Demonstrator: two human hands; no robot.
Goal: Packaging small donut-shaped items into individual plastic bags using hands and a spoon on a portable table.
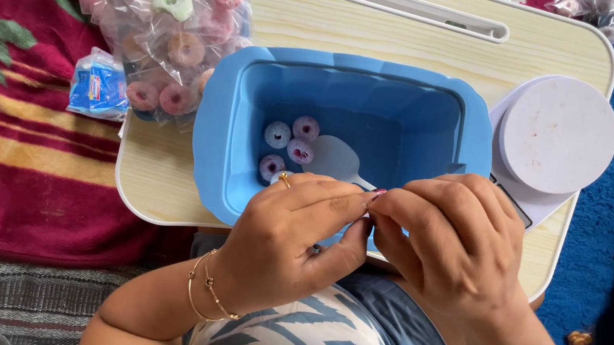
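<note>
The left hand (292, 233) and right hand (450, 245) meet fingertip to fingertip over the near rim of a blue tub (349, 84), which sits on a pale wooden lap tray (158, 178). The thumbs and forefingers of both hands are pinched together at one spot; whatever they pinch is too small and too hidden to make out. The left hand wears a gold ring and thin gold bangles at the wrist. Inside the tub lie four small sugared rings (288, 147), pale blue and pink, bunched at the left of its floor, touching one another, with a white scoop (332, 158) just beside them, its handle running toward the hands. To the right of the tub, touching its rim, stands a round white scale (558, 133). At the tray's far left corner rests a clear bag (177, 24) of coloured rings, and a small blue packet (99, 85) lies beside it on a red patterned blanket (9, 183).
</note>
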